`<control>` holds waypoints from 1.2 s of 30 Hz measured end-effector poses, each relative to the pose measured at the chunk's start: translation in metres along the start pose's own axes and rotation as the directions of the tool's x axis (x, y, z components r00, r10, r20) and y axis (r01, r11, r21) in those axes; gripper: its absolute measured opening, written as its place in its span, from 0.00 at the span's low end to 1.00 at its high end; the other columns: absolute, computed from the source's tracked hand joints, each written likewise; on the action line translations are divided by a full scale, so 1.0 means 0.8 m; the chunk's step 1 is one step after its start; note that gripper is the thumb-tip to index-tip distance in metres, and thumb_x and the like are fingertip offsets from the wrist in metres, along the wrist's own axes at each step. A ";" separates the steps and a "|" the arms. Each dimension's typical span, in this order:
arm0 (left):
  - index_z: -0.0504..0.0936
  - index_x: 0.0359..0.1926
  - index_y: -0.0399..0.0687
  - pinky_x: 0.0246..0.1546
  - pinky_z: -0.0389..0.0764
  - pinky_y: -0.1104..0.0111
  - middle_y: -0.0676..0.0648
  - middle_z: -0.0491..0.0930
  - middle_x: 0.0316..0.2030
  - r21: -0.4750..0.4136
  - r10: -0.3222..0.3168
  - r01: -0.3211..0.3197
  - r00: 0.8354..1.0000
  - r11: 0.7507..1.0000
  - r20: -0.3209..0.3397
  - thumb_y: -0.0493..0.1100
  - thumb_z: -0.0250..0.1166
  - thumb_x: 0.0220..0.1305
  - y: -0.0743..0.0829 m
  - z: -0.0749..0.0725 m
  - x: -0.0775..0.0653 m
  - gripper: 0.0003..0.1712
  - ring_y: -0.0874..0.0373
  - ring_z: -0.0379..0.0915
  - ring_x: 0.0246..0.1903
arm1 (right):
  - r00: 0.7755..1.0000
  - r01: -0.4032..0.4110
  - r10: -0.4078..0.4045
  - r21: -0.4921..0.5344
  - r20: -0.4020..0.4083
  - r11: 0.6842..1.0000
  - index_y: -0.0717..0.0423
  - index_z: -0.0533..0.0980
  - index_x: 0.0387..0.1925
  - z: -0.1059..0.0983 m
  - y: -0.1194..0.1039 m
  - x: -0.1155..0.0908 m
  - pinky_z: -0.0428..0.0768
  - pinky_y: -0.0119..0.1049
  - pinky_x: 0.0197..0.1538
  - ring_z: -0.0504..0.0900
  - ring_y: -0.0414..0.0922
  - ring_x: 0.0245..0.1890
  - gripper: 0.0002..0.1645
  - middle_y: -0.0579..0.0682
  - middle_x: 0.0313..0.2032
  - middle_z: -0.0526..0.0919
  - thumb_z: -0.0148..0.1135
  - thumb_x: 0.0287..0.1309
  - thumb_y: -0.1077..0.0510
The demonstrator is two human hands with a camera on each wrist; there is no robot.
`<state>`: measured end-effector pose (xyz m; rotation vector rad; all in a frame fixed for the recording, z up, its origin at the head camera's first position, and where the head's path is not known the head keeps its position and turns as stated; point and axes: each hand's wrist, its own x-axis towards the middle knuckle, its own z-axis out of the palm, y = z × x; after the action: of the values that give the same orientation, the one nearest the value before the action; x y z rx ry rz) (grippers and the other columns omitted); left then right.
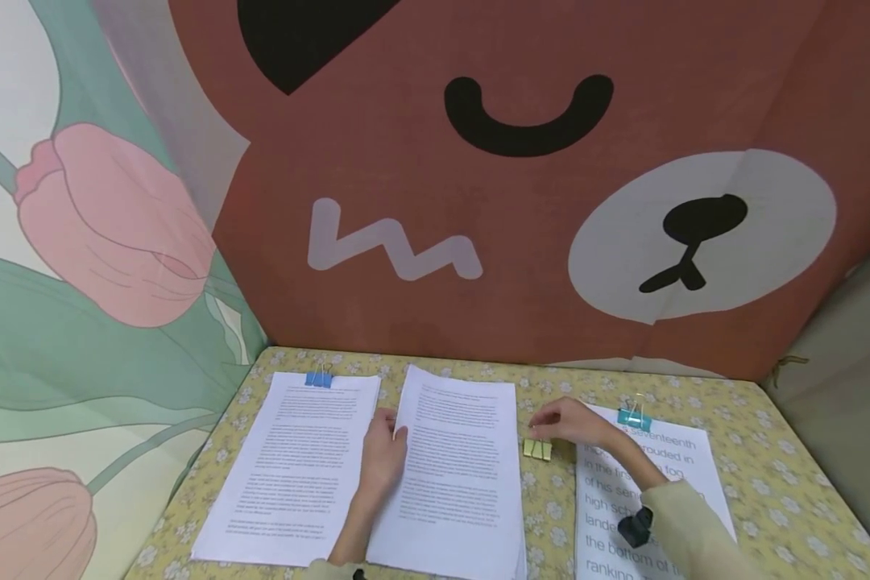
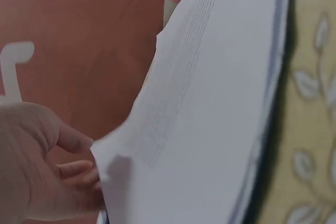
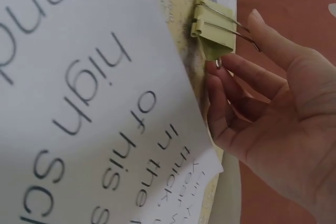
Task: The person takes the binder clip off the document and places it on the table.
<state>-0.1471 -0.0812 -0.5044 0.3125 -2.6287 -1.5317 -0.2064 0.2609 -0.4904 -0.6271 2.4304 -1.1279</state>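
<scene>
My left hand (image 1: 384,457) pinches the left edge of the middle stack of printed paper (image 1: 460,471), its thumb on the top sheet. In the left wrist view that stack (image 2: 194,108) bends near the thumb, and the ends of the other fingers go out of sight behind the edge. Just right of the stack, my right hand (image 1: 571,420) holds a yellow binder clip (image 1: 537,449) by its wire handles. The right wrist view has the thumb at the handles of this clip (image 3: 218,27) and the curled fingers on its far side.
To the left lies another printed stack (image 1: 290,475) with a blue binder clip (image 1: 319,379) on its top edge. A large-print stack (image 1: 609,503) with a teal binder clip (image 1: 634,419) lies under my right forearm. A bear-printed cloth (image 1: 406,314) hangs behind the flowered tablecloth (image 1: 551,491).
</scene>
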 end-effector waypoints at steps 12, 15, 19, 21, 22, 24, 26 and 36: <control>0.80 0.46 0.37 0.51 0.79 0.49 0.40 0.75 0.45 0.057 0.346 -0.346 0.938 0.937 -0.002 0.30 0.64 0.66 0.060 0.058 -0.047 0.08 0.42 0.77 0.47 | 0.977 -0.001 -0.019 -0.090 -0.211 0.996 0.69 0.81 0.56 -0.008 -0.003 -0.025 0.84 0.41 0.45 0.85 0.50 0.45 0.23 0.55 0.47 0.87 0.65 0.71 0.54; 0.81 0.47 0.37 0.48 0.81 0.55 0.43 0.76 0.44 -0.020 0.370 -0.369 0.927 0.929 0.065 0.31 0.63 0.67 0.073 0.077 -0.058 0.08 0.47 0.78 0.45 | 0.950 -0.024 -0.012 -0.112 -0.311 0.993 0.68 0.81 0.55 -0.018 0.001 -0.041 0.83 0.40 0.42 0.84 0.50 0.43 0.20 0.53 0.44 0.87 0.64 0.72 0.56; 0.81 0.45 0.35 0.42 0.83 0.64 0.45 0.78 0.42 -0.119 0.409 -0.396 0.906 0.910 0.108 0.30 0.63 0.67 0.078 0.103 -0.069 0.07 0.52 0.81 0.41 | 0.900 -0.086 0.012 -0.151 -0.435 0.985 0.68 0.81 0.54 -0.030 0.011 -0.065 0.83 0.45 0.43 0.84 0.54 0.45 0.19 0.56 0.45 0.87 0.63 0.73 0.56; 0.81 0.45 0.35 0.41 0.84 0.66 0.45 0.79 0.41 -0.155 0.405 -0.383 0.902 0.911 0.148 0.30 0.62 0.66 0.080 0.113 -0.074 0.07 0.53 0.82 0.40 | 0.872 -0.122 0.030 -0.157 -0.488 0.980 0.68 0.81 0.55 -0.035 0.017 -0.078 0.83 0.48 0.44 0.84 0.57 0.46 0.19 0.58 0.46 0.87 0.62 0.74 0.56; 0.81 0.45 0.34 0.41 0.84 0.66 0.44 0.79 0.41 -0.170 0.396 -0.368 0.902 0.914 0.175 0.30 0.62 0.67 0.082 0.117 -0.076 0.07 0.53 0.82 0.40 | 0.860 -0.140 0.040 -0.160 -0.509 0.977 0.68 0.80 0.55 -0.037 0.021 -0.085 0.83 0.49 0.44 0.83 0.58 0.47 0.19 0.59 0.46 0.86 0.61 0.74 0.57; 0.81 0.46 0.35 0.41 0.84 0.67 0.44 0.80 0.42 -0.193 0.366 -0.325 0.899 0.926 0.241 0.31 0.61 0.67 0.085 0.126 -0.081 0.08 0.54 0.82 0.40 | 0.832 -0.178 0.066 -0.154 -0.550 0.972 0.69 0.79 0.56 -0.042 0.028 -0.098 0.82 0.51 0.45 0.83 0.59 0.47 0.19 0.61 0.46 0.86 0.60 0.75 0.57; 0.81 0.47 0.36 0.41 0.84 0.67 0.44 0.81 0.43 -0.204 0.333 -0.280 0.890 0.938 0.312 0.32 0.61 0.68 0.088 0.134 -0.087 0.08 0.56 0.82 0.41 | 0.801 -0.220 0.089 -0.153 -0.592 0.963 0.70 0.79 0.56 -0.048 0.036 -0.111 0.81 0.54 0.46 0.83 0.61 0.48 0.19 0.62 0.46 0.86 0.60 0.75 0.57; 0.79 0.54 0.44 0.47 0.83 0.61 0.49 0.81 0.46 -0.186 0.167 -0.073 0.808 0.980 0.565 0.39 0.61 0.72 0.100 0.182 -0.113 0.12 0.57 0.81 0.45 | 0.681 -0.438 0.303 -0.039 -0.667 0.898 0.81 0.67 0.62 -0.074 0.088 -0.180 0.75 0.65 0.54 0.74 0.74 0.55 0.30 0.81 0.56 0.72 0.55 0.76 0.56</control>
<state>-0.0951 0.1006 -0.5041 -0.4013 -2.8300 -2.0303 -0.1347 0.4161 -0.4875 0.3006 3.0789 -1.0440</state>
